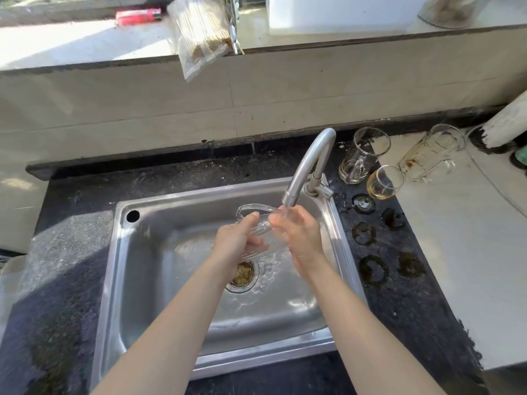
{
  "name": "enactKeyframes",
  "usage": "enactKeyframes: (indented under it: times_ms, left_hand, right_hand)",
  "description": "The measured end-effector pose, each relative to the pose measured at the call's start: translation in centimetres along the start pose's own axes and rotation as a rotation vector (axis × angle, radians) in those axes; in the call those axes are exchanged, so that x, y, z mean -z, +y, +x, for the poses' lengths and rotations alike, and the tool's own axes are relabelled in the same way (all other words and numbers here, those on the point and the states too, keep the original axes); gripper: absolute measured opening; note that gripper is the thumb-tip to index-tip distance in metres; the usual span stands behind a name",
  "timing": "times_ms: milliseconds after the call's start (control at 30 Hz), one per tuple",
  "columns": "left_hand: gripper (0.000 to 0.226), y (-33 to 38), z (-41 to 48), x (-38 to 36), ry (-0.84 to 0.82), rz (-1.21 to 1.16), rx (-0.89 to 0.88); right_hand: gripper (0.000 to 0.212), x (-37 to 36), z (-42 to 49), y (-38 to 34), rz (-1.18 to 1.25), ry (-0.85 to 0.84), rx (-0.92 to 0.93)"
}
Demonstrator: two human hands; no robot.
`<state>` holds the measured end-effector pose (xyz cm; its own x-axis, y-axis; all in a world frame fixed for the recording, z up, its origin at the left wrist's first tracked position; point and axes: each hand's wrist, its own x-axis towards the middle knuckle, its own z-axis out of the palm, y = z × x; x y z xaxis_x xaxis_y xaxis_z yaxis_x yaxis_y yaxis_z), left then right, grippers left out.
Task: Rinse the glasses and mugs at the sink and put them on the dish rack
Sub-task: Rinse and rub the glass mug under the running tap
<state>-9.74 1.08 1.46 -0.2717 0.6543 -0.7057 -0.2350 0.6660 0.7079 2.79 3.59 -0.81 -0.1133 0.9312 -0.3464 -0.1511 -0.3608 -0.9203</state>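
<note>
Glass (263, 227) over sink (112, 266) centre, under faucet (310, 163); curled grip: left hand (236, 240), right hand (299, 232)

Silver-grey sink (159, 252), black speckled countertop (71, 238) marked with brown ring stains (373, 270), amber dregs in the small glass (385, 182), bright red lighter (139, 16).
</note>
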Motion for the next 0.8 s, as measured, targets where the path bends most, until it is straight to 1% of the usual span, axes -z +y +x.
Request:
enactKeyframes:
  times_ms: [67,100,133,167,200,233,300,367,433,500,567,633,667,733,767,800]
  left_hand:
    - [0.029,0.2,0.2,-0.6,0.066,0.01,0.043]
    - [0.029,0.2,0.3,-0.9,0.094,0.016,0.053]
    - [0.027,0.2,0.4,-1.2,0.115,0.021,0.042]
    - [0.023,0.1,0.5,-1.5,0.125,0.019,0.006]
    - [0.02,0.0,0.6,-1.8,0.129,0.022,-0.051]
    - [0.02,0.0,0.5,-2.0,0.134,0.05,-0.137]
    - [0.029,-0.4,0.4,-1.9,0.138,0.189,-0.374]
    - [0.042,-0.7,0.4,-1.6,0.102,0.335,-0.581]
    - [0.044,-0.8,0.5,-1.2,0.05,0.425,-0.672]
    - [0.039,-0.5,0.5,-0.9,-0.014,0.44,-0.655]
    - [0.029,-0.2,0.4,-0.9,-0.111,0.396,-0.583]
    - [0.014,-0.3,0.8,-0.6,-0.212,0.31,-0.491]
    - [0.021,-0.4,0.7,-0.4,-0.274,0.245,-0.443]
    - [0.055,-0.7,0.9,0.1,-0.376,0.045,-0.339]
    - [0.063,-0.6,0.9,0.2,-0.381,-0.088,-0.271]
    - [0.06,-0.5,0.6,0.2,-0.38,-0.217,-0.21]
  right_hand:
    - [0.021,0.3,-0.2,-0.2,-0.103,-0.023,0.086]
    - [0.016,0.4,-0.4,-0.6,-0.11,-0.035,0.101]
    - [0.008,0.4,-0.7,-1.2,-0.056,-0.036,0.074]
    - [0.009,0.5,-0.8,-1.6,-0.002,-0.018,0.015]
    - [0.018,0.5,-0.8,-1.9,0.012,0.022,-0.055]
    - [0.025,0.6,-0.6,-2.1,-0.032,0.06,-0.141]
    - [0.028,0.8,-0.1,-2.5,-0.092,0.074,-0.352]
    - [0.032,1.2,0.1,-2.8,-0.073,-0.018,-0.566]
    - [0.043,2.1,0.5,-2.9,-0.071,-0.156,-0.676]
    - [0.052,2.6,0.7,-2.6,-0.077,-0.207,-0.683]
    - [0.058,2.5,0.8,-2.0,-0.091,-0.119,-0.618]
    - [0.059,2.1,0.8,-1.3,-0.064,0.016,-0.556]
    - [0.059,2.0,0.7,-1.1,-0.032,0.074,-0.534]
    - [0.054,2.0,0.5,-1.1,-0.017,0.169,-0.481]
    - [0.048,2.0,0.5,-1.1,-0.036,0.209,-0.444]
    - [0.042,2.0,0.5,-1.2,-0.078,0.248,-0.391]
